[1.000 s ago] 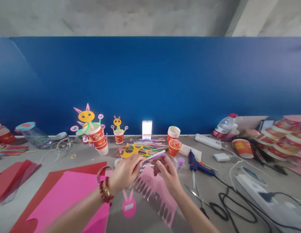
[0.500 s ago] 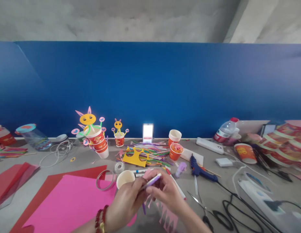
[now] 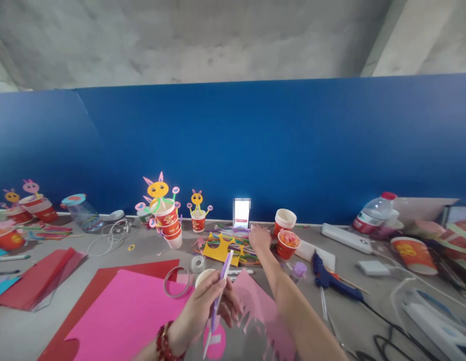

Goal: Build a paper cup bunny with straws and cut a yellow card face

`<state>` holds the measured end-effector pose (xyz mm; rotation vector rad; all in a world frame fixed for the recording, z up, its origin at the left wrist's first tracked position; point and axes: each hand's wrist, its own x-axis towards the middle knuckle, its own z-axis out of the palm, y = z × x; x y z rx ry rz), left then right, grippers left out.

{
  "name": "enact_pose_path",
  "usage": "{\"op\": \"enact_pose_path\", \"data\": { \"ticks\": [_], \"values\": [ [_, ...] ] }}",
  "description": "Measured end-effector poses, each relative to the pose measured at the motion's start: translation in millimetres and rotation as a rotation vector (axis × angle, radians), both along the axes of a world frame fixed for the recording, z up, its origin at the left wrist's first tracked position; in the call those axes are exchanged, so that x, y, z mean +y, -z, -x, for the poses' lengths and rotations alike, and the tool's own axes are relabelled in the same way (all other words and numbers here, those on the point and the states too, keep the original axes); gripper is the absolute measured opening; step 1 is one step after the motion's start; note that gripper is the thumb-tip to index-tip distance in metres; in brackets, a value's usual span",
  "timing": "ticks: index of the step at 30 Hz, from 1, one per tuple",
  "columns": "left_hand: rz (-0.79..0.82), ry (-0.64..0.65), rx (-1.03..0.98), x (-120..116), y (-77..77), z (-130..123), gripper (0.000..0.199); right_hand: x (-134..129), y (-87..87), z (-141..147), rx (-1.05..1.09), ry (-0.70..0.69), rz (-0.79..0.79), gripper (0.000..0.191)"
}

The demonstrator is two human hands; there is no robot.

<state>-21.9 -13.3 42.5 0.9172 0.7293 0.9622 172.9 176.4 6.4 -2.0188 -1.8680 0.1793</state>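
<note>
At the lower centre of the frame, the left hand (image 3: 202, 299) held purple and white sticks (image 3: 225, 269) in its grasp, tilted steeply over a pink paper oval (image 3: 219, 347). The right hand (image 3: 260, 237) was at the middle of the frame, by a pile of coloured sticks (image 3: 248, 252) near the lit phone (image 3: 242, 212); whether it held anything could not be told.
</note>
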Motion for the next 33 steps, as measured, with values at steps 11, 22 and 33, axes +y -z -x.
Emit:
{"op": "enact_pose_path", "data": {
  "ticks": [11, 22, 33],
  "values": [
    [0.020, -0.016, -0.126, -2, -6.2, 3, 0.024, -89, -52.9, -32, 0.214, -0.299, -0.291, 0.029],
    [-0.116, -0.108, 0.004, -7, -1.9, -15, 0.022, -176, -61.3, -61, 1.061, -0.600, 0.432, 0.029],
    [0.073, 0.178, -0.034, -15, 5.8, -31, 0.031, -170, -39.8, -30, 0.955, -0.648, 0.165, 0.025]
  ]
}}
